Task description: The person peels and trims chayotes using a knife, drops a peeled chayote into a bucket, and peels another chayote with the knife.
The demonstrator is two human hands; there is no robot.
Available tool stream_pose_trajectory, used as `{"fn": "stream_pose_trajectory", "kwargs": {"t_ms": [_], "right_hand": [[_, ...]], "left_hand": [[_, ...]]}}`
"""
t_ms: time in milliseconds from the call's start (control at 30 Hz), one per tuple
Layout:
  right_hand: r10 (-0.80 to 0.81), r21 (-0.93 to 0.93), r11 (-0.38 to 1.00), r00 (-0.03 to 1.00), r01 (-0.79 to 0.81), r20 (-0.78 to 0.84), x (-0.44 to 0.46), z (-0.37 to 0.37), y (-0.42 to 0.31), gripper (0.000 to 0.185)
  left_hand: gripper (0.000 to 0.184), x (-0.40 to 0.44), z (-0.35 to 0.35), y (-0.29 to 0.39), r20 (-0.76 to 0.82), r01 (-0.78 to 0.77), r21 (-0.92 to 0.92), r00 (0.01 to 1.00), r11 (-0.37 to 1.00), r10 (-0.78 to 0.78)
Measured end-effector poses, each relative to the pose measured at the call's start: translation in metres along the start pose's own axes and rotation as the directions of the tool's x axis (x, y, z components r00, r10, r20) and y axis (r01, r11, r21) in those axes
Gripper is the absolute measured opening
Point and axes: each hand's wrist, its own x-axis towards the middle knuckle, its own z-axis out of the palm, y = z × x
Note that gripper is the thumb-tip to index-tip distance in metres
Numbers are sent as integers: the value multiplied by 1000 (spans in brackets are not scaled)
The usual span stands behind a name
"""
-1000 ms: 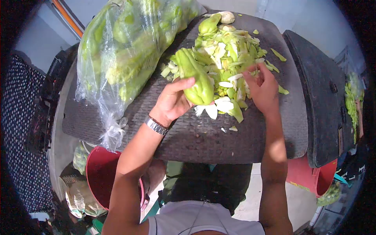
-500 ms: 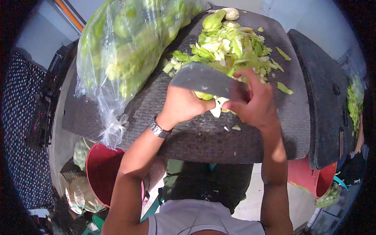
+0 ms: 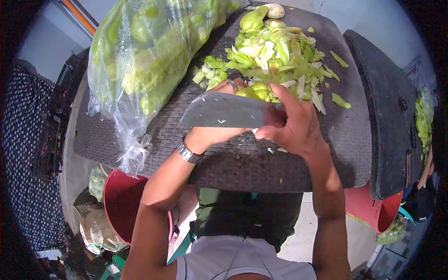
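My right hand [image 3: 296, 122] is closed around the grip end of a broad-bladed kitchen knife [image 3: 219, 111]. The blade points left and crosses in front of my left hand [image 3: 210, 135], hiding most of its fingers. Just above the blade shows a green chayote [image 3: 258, 92], held by my left hand, with my right fingertips close to its side. Beyond both hands lies a heap of green and pale peelings [image 3: 275, 58]. At the back of the heap sit a whole green chayote [image 3: 253, 19] and a pale, rounded piece [image 3: 274, 10].
A large clear plastic bag [image 3: 144, 60] full of green chayotes lies on the left of the dark woven tabletop [image 3: 233, 175]. Red tubs [image 3: 122, 200] stand below at both sides. A dark chair back [image 3: 387, 112] stands at the right.
The knife has turned level and come slightly nearer to me and leftward. More of the chayote shows above the blade, and a ring on my left hand has come into view.
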Motion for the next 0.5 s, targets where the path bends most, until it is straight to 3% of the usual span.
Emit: {"fn": "stream_pose_trajectory", "kwargs": {"t_ms": [100,233,333,433,500], "right_hand": [[32,18,999,999,-33,26,-1,0,-1,100],[89,64,994,995,-92,49,-2,1,-3,100],[113,67,991,992,-117,65,-2,1,-3,100],[28,39,999,999,-30,37,-2,0,-1,102],[-61,19,998,998,60,17,-1,1,-1,104]], "left_hand": [[48,3,1,7,-11,-17,16,1000,1000,17],[37,-3,3,7,0,66,-49,998,997,-66],[33,-7,4,1,-50,32,-14,998,999,-33],[34,-3,-13,-11,69,-122,-149,989,981,134],[37,2,-13,-14,209,110,-167,975,980,-74]]}}
